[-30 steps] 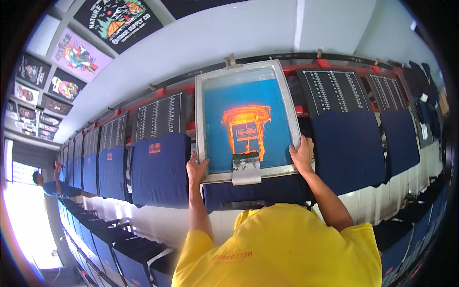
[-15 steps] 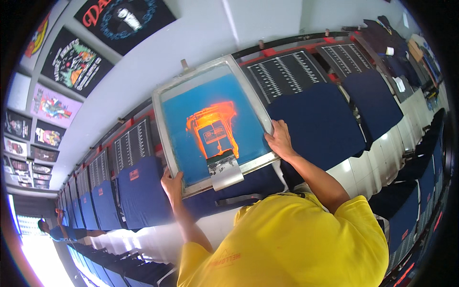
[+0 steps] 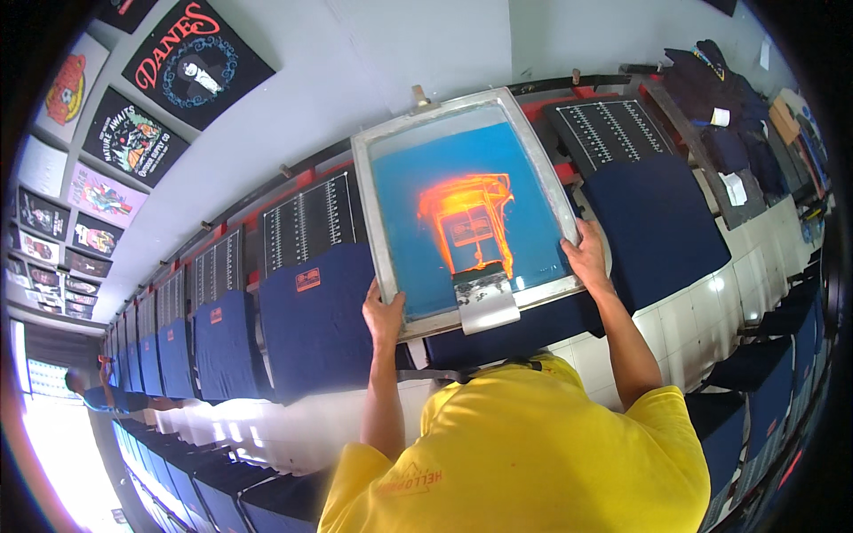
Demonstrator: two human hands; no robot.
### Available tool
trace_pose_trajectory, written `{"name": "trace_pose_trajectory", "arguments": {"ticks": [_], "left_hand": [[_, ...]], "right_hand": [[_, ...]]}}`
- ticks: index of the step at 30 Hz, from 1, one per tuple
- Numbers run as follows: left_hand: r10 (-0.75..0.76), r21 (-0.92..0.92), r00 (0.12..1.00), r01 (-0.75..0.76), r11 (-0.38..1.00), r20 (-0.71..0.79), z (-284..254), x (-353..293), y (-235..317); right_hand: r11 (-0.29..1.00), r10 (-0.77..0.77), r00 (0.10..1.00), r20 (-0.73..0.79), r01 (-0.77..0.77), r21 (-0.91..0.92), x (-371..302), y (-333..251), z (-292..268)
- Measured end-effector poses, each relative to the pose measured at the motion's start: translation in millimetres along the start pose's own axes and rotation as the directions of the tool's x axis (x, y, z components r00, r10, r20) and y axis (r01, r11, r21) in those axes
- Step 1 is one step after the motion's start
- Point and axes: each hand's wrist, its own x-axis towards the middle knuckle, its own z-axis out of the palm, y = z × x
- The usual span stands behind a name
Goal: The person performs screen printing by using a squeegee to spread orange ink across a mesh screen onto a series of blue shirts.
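Observation:
A screen-printing frame (image 3: 555, 213) with blue mesh (image 3: 404, 209) is between my hands. Bright orange ink (image 3: 466, 191) spreads over the mesh around a small rectangular design. Near the lower edge lies a squeegee (image 3: 489, 306) with a silvery handle, which neither hand touches. My left hand (image 3: 384, 315) grips the frame's lower left side, thumb on top. On the lower right side, my right hand (image 3: 586, 256) clasps it the same way. Beneath is a board with navy fabric (image 3: 515, 338), mostly hidden; whether the frame touches it, I cannot tell.
Left of the frame, a navy shirt (image 3: 315, 320) with a small orange print covers a board; several more line up beyond. An unprinted navy shirt (image 3: 657, 222) lies to the right. A plank (image 3: 746, 209) with dark clothing stands farther right. Another person (image 3: 107, 391) is far left.
The frame, held in both hands, has moved right along the row by about one board. A navy shirt with an orange print now shows to its left. The view has shifted too.

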Motion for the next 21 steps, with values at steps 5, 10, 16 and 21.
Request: {"name": "trace_pose_trajectory", "arguments": {"ticks": [5, 10, 16, 21], "left_hand": [[0.151, 0.144, 0.987, -0.142, 0.979, -0.052, 54.1, 9.3, -12.8], [0.091, 0.129, 0.996, -0.087, 0.988, -0.020, 64.0, 20.9, -22.2], [-0.070, 0.049, 0.995, 0.067, 0.997, 0.069, 64.1, 26.4, -5.1], [0.093, 0.171, 0.993, -0.079, 0.982, -0.073, 73.4, 31.2, -37.2]], "right_hand": [[0.996, 0.083, 0.996, 0.035, -0.082, -0.038, 16.4, 26.4, -21.7], [0.995, 0.103, 0.993, 0.064, -0.103, -0.003, 31.5, 40.7, -10.8], [0.994, 0.106, 0.991, 0.080, -0.105, -0.022, 42.1, 47.4, -6.8], [0.994, 0.105, 0.989, 0.101, -0.104, -0.012, 47.2, 50.4, 0.8]]}}
